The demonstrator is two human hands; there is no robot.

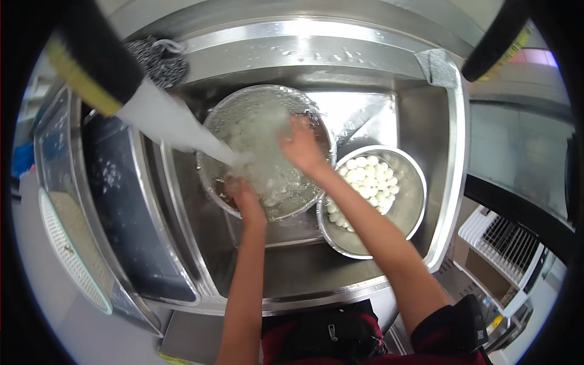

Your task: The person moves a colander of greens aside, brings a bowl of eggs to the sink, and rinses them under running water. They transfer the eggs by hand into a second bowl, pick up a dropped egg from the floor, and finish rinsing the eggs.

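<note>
A large round metal bowl full of churning water stands in the sink, and a thick stream of water pours into it from the upper left. My left hand is in the bowl at its lower left edge, its fingers hidden under the water. At the bowl's right side is my right hand, partly in the water and blurred. Pale shapes show through the foam, too unclear to name. To the right, a smaller metal bowl holds many white round balls in water; my right forearm passes over it.
The steel sink has a raised rim all round. A dark scouring pad lies at the back left, a grey cloth on the back right corner. Left are a dark tray and a pale perforated tray.
</note>
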